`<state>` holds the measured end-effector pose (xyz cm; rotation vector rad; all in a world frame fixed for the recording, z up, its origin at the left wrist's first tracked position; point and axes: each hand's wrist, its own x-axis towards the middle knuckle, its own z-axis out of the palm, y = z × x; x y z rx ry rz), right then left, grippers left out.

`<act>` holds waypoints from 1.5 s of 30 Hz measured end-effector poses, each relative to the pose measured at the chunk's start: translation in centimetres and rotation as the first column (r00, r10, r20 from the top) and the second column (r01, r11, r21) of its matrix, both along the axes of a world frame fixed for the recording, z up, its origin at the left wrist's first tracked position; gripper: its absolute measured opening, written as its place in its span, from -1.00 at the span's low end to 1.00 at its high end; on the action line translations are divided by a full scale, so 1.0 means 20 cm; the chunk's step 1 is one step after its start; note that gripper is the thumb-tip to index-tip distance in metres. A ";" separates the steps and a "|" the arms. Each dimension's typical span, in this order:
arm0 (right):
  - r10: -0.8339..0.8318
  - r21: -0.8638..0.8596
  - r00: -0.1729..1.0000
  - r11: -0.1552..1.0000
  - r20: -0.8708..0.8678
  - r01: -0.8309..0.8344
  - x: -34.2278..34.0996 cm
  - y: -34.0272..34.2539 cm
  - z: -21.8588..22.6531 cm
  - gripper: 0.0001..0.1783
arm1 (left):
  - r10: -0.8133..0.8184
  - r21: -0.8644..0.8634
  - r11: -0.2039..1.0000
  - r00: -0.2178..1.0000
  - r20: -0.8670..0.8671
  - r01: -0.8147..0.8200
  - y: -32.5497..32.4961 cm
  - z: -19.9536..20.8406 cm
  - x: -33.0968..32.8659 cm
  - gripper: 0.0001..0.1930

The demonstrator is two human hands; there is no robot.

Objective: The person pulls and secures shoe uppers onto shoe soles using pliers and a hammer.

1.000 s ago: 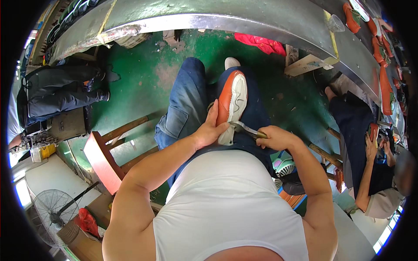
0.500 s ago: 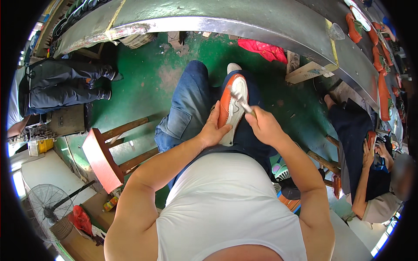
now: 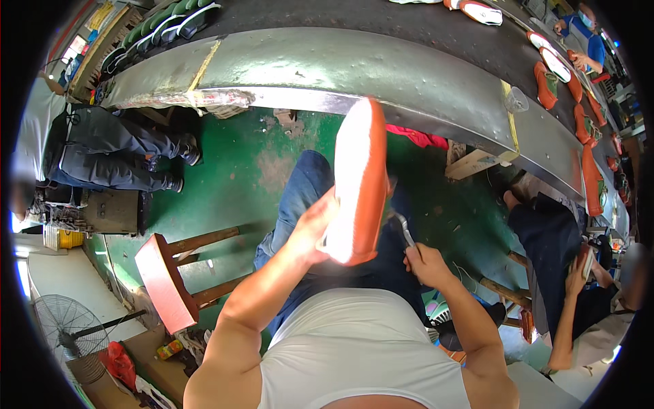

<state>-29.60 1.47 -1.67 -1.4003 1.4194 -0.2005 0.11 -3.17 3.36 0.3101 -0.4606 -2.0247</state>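
An orange and white shoe (image 3: 368, 198) is raised above my lap, toe pointing away from me. Its white face catches strong light, and its orange side faces right. My left hand (image 3: 315, 228) grips it near the heel end, low on its left side; some fingers are hidden behind it. In my right hand (image 3: 430, 266), to the right of the shoe and lower, is a metal-headed hammer (image 3: 407, 232), held by its handle. Its head is slightly blurred and points up and left, apart from the shoe.
A long dark bench (image 3: 293, 68) crosses ahead, with orange shoes (image 3: 591, 170) along its right and dark green shoes (image 3: 167, 27) at far left. A wooden stool (image 3: 167, 283) stands left, near a fan (image 3: 68, 334). Other people stand left, sit right and work at far right.
My left hand has lifted the shoe off my thigh and tilted it. My right hand has drawn the hammer down and away from it. The view has tipped up, showing more bench.
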 end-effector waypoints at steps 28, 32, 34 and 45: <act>-0.122 -0.020 0.307 0.906 0.944 0.424 0.38 -1.19 0.69 -0.30 | 0.128 -0.133 0.989 0.777 0.617 -0.058 -0.82 0.27 -0.06 -0.36; -0.351 0.268 0.088 0.834 0.932 0.483 0.03 -1.64 0.73 -0.44 | 0.149 -0.181 0.983 0.726 0.671 -0.035 -1.08 0.34 0.08 -0.49; -0.301 -0.019 0.318 0.698 0.899 0.716 -0.12 -2.01 0.63 -0.34 | 0.173 -0.198 0.979 0.714 0.678 -0.049 -1.22 0.31 0.16 -0.53; -0.549 -0.861 0.793 0.504 -0.262 0.064 -0.33 -2.50 0.26 -0.10 | 0.533 -0.533 0.808 -0.075 0.843 -0.249 -2.56 0.16 0.44 -0.56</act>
